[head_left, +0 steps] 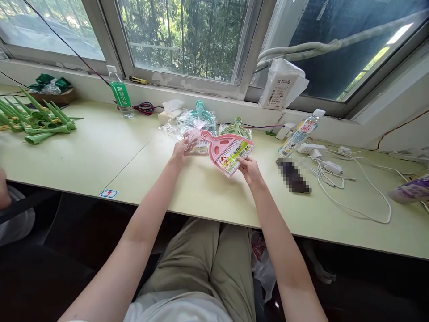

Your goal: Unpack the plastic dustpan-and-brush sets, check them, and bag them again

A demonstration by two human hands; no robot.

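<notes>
A pink mini dustpan and brush set (228, 152) with a printed label is tilted just above the pale green table (100, 152). My right hand (250, 171) is closed on its lower right edge. My left hand (182, 147) pinches a clear plastic wrapper (191, 134) lying to the set's left. Behind them lie a teal set (200, 114) and a green set (236, 127), both in clear bags.
A green-labelled bottle (121, 96) stands near the window. Green paper cones (40, 120) lie far left. A tilted bottle (300, 132), a dark phone (294, 176), white chargers and cables (335, 170) sit to the right. Another person's arm (4, 188) shows at the left edge.
</notes>
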